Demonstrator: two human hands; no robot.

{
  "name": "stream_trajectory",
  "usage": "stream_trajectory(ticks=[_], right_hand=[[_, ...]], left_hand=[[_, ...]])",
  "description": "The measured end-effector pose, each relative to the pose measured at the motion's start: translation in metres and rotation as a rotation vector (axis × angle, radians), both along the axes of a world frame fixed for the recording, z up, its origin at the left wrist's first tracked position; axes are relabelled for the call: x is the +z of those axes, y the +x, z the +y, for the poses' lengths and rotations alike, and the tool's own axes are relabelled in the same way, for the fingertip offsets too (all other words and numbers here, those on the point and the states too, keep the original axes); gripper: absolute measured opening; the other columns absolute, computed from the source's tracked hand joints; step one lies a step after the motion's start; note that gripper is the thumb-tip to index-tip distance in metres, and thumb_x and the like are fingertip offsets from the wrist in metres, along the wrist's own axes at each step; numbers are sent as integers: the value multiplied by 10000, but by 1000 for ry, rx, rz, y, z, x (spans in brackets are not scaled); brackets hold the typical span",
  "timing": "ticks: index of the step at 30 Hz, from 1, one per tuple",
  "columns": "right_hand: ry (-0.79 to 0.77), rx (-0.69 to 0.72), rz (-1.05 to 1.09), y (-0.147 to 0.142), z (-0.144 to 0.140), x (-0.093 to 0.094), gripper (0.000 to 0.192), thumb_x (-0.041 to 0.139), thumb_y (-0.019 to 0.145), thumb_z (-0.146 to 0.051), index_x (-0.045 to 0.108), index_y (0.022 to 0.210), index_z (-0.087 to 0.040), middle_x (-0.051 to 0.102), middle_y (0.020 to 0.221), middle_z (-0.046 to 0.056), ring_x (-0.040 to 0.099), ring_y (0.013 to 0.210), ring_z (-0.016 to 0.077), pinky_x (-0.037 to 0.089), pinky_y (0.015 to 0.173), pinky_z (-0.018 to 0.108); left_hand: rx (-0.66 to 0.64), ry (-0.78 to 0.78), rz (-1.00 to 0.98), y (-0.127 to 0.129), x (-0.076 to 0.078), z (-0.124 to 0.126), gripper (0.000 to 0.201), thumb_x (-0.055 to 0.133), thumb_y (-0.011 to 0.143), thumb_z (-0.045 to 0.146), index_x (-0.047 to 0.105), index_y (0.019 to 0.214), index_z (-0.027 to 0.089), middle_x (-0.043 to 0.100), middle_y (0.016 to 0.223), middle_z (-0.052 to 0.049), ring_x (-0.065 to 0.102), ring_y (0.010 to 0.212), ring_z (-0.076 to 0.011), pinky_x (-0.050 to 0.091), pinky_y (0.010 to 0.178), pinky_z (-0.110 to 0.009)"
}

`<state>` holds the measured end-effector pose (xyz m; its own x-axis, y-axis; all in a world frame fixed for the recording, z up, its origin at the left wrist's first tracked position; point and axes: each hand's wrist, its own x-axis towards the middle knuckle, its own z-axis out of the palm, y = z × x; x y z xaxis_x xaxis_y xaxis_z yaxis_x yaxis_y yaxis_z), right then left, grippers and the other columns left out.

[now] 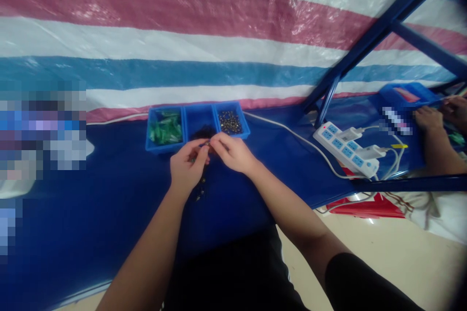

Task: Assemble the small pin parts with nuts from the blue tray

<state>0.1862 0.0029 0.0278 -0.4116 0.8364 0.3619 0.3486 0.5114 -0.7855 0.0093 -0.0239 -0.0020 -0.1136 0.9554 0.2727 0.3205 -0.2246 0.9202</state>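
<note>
My left hand (188, 164) and my right hand (233, 153) meet above the table, fingertips pinched together around a small piece too hidden to name. Beneath my left hand, several small dark and brassy pieces (202, 187) show in a short line; whether they hang or lie on the table I cannot tell. Just beyond the hands stand three joined blue bins. Green pieces fill the left bin (148, 140). A dark tangled clump (204, 132) lies in the middle bin (199, 114), partly behind my fingers. Small brass-coloured metal parts (229, 122) are in the right bin.
A white power strip (346, 149) with plugged-in chargers lies to the right on the blue table (127, 233). Its cable (292, 131) runs behind the bins. A blue metal frame (365, 48) rises there. Beyond it, another person's hands (430, 119) are near a blue bin (419, 92).
</note>
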Motion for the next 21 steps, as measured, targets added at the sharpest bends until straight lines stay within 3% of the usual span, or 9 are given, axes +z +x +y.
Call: stream_trajectory(ticks=[11,15,21], right_hand=[[102,-30,33,-2,4,-10,272,514,1029,-332,698,1173,-192,759,1113,69,677,734,112,553,667,248],[144,-20,53,-2,5,-12,262,530,1024,-331,729,1143,-207,765,1124,68,717,857,139,575,709,264],[149,-40,57,-2,4,-12,261,548,1018,-328,735,1158,-211,766,1140,70,714,824,136,583,709,276]], left_hand=[[22,10,-74,1,4,2,283,706,885,385,710,1092,193,655,617,31,628,506,-94,525,523,-200],[11,25,-70,0,3,2,264,703,890,369,701,1092,199,649,610,35,624,502,-94,519,512,-199],[-2,-6,-102,0,1,3,279,698,888,372,699,1105,195,659,617,28,618,501,-96,515,506,-202]])
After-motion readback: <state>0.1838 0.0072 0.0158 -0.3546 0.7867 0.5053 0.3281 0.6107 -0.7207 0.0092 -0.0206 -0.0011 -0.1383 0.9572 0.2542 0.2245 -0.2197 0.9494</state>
